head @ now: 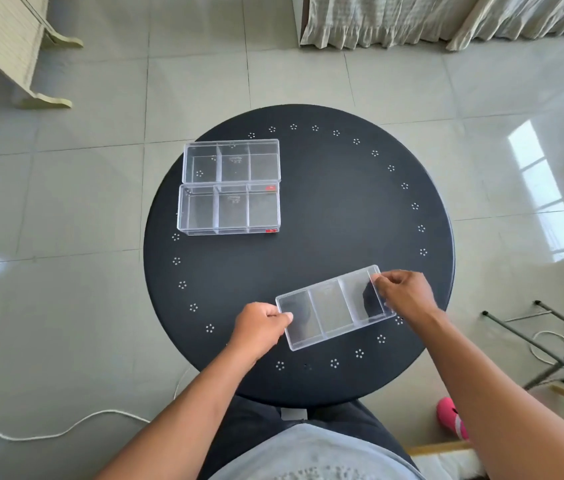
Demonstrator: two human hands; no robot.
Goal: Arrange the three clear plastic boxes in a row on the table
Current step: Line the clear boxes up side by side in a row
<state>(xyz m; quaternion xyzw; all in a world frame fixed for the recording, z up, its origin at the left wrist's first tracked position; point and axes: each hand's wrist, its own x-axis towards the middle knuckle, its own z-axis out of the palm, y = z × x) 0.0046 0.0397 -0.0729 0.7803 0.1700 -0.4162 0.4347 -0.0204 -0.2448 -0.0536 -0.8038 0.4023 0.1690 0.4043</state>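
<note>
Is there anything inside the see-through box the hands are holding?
Empty. Through the held box you see only the dark table and fingers; all three compartments are bare.

Bare forearms, a pale grey shirt (311, 455), and dark trousers (249, 431).

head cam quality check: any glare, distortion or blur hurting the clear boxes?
Head view: strong window glare on the floor tiles at right, none on the black table. Wide-angle bending curves the tile lines toward the edges. The held box, between left hand and right hand, looks slightly soft; the two far boxes are sharp, their edges clear against the dark top.
</note>
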